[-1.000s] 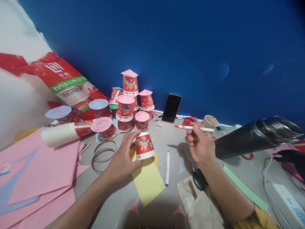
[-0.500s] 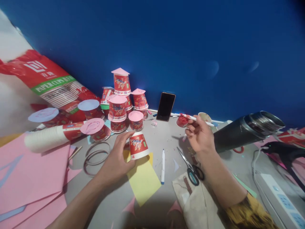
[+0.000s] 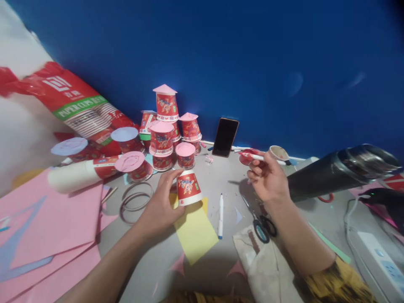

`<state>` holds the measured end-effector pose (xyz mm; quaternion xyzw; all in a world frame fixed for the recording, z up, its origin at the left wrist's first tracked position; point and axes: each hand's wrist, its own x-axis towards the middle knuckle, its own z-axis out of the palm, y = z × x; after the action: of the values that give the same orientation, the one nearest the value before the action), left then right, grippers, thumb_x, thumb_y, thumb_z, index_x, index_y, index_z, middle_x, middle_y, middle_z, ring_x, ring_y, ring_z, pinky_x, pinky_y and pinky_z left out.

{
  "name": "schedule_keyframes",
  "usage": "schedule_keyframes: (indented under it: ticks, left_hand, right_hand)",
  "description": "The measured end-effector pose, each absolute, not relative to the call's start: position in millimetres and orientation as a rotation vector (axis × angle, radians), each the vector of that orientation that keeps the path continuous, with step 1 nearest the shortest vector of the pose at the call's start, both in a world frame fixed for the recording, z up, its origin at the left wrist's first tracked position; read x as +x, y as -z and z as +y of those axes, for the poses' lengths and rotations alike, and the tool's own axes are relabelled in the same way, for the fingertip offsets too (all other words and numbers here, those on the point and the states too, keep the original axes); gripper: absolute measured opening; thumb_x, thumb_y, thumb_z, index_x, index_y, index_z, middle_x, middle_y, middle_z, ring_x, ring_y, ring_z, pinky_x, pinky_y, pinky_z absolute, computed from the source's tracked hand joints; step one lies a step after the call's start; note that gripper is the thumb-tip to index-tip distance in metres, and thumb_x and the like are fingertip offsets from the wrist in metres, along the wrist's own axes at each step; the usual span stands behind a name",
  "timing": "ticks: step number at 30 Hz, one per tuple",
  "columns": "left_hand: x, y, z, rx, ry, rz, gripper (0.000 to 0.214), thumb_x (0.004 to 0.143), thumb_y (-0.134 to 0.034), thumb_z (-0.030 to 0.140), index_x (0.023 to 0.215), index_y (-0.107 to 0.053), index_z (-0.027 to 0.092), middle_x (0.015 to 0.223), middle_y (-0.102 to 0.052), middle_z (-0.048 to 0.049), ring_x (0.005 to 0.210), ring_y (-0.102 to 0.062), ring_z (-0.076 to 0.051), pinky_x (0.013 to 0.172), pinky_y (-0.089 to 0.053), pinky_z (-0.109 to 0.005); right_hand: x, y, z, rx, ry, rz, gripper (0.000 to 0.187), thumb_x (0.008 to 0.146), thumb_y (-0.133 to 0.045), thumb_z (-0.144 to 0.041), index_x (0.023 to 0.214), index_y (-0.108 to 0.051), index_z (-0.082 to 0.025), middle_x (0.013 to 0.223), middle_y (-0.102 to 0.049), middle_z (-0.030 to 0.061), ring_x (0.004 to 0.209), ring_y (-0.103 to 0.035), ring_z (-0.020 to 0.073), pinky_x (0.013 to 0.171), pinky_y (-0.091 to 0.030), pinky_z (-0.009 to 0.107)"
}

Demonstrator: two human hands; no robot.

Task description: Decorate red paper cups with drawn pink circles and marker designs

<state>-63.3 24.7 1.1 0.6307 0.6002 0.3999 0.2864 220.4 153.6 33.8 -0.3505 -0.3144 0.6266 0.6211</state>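
Observation:
My left hand (image 3: 162,202) grips an upside-down red paper cup (image 3: 188,188) that stands on a yellow sheet of paper (image 3: 195,229). My right hand (image 3: 267,179) is raised to the right of it, fingers closed round a white marker with a red cap (image 3: 259,157). A second white marker with a blue tip (image 3: 220,209) lies on the table between my hands. Behind the cup rises a pile of upside-down red cups with pink paper tops (image 3: 167,128).
Pink paper sheets (image 3: 47,223) cover the left. A sleeve of paper cups (image 3: 78,111) and a lying cup stack (image 3: 80,172) are at left. A phone (image 3: 225,136) leans on the blue wall. Scissors (image 3: 260,225), a black flask (image 3: 341,172) and a power strip (image 3: 375,256) are at right.
My right hand has drawn the red-capped marker back and up, away from the cup. My left hand stays on the cup. The view has shifted slightly.

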Motion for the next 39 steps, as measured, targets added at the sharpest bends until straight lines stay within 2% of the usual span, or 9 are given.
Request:
schedule_keyframes:
  ticks: [4, 7, 11, 15, 20, 25, 30, 39]
  left_hand:
    - [-62, -2, 24, 1.691, -1.085, 1.612, 0.082, 0.071, -0.065, 0.015, 0.148, -0.041, 0.029, 0.153, -0.045, -0.0109, 0.146, -0.047, -0.035, 0.122, -0.043, -0.056]
    - [-63, 0, 23, 1.707, -1.082, 1.601, 0.084, 0.070, -0.064, 0.013, 0.149, -0.041, 0.029, 0.154, -0.045, -0.0107, 0.147, -0.046, -0.035, 0.124, -0.041, -0.056]
    - [-64, 1, 24, 1.714, -1.092, 1.592, 0.082, 0.071, -0.063, 0.012, 0.149, -0.041, 0.029, 0.153, -0.044, -0.0113, 0.147, -0.045, -0.034, 0.120, -0.046, -0.055]
    - [-64, 1, 25, 1.751, -1.103, 1.564, 0.082, 0.071, -0.066, 0.013, 0.148, -0.043, 0.029, 0.151, -0.047, -0.0115, 0.145, -0.046, -0.035, 0.118, -0.048, -0.056]
    - [-63, 2, 25, 1.765, -1.134, 1.522, 0.081, 0.074, -0.069, 0.015, 0.149, -0.042, 0.030, 0.152, -0.046, -0.0119, 0.145, -0.046, -0.035, 0.119, -0.048, -0.056]
    - [-62, 1, 24, 1.799, -1.108, 1.533, 0.078, 0.076, -0.070, 0.020, 0.149, -0.042, 0.030, 0.150, -0.047, -0.0111, 0.145, -0.046, -0.035, 0.123, -0.044, -0.057]
    - [-61, 1, 24, 1.800, -1.115, 1.512, 0.077, 0.077, -0.070, 0.020, 0.148, -0.042, 0.030, 0.150, -0.047, -0.0115, 0.144, -0.046, -0.035, 0.120, -0.047, -0.056]
    - [-62, 3, 24, 1.822, -1.121, 1.477, 0.083, 0.072, -0.065, 0.010, 0.149, -0.041, 0.031, 0.150, -0.046, -0.0094, 0.145, -0.045, -0.033, 0.119, -0.048, -0.053]
  right_hand:
    - [219, -32, 152, -0.811, -1.400, -0.725, 0.034, 0.073, -0.091, -0.042, 0.085, -0.067, -0.022, 0.069, -0.067, -0.0041, 0.046, -0.046, 0.0056, 0.038, -0.037, 0.016]
    - [210, -27, 139, -0.868, -1.435, -0.849, 0.037, 0.073, -0.092, -0.045, 0.080, -0.065, -0.021, 0.063, -0.064, -0.0044, 0.045, -0.047, 0.0058, 0.039, -0.036, 0.015]
    - [194, -21, 106, -0.929, -1.404, -1.285, 0.027, 0.083, -0.086, -0.040, 0.081, -0.069, -0.020, 0.061, -0.067, -0.0020, 0.048, -0.055, 0.0088, 0.044, -0.041, 0.017]
    - [184, -24, 79, -0.892, -1.097, -1.711, 0.010, 0.091, -0.076, -0.029, 0.087, -0.073, -0.021, 0.068, -0.072, 0.0002, 0.055, -0.062, 0.0124, 0.051, -0.048, 0.021]
    - [180, -32, 69, -0.723, -0.740, -2.003, 0.011, 0.097, -0.069, -0.029, 0.090, -0.072, -0.022, 0.075, -0.076, 0.0024, 0.057, -0.065, 0.0141, 0.056, -0.052, 0.024]
    - [179, -31, 70, -0.630, -0.572, -2.118, 0.014, 0.102, -0.063, -0.031, 0.095, -0.071, -0.023, 0.076, -0.076, 0.0033, 0.060, -0.067, 0.0160, 0.062, -0.055, 0.027]
    - [179, -30, 71, -0.600, -0.547, -2.140, 0.012, 0.103, -0.063, -0.029, 0.096, -0.070, -0.022, 0.077, -0.076, 0.0030, 0.063, -0.069, 0.0158, 0.063, -0.054, 0.027]
    - [179, -31, 71, -0.604, -0.548, -2.163, 0.014, 0.104, -0.061, -0.029, 0.095, -0.070, -0.022, 0.076, -0.075, 0.0025, 0.064, -0.069, 0.0159, 0.061, -0.051, 0.026]
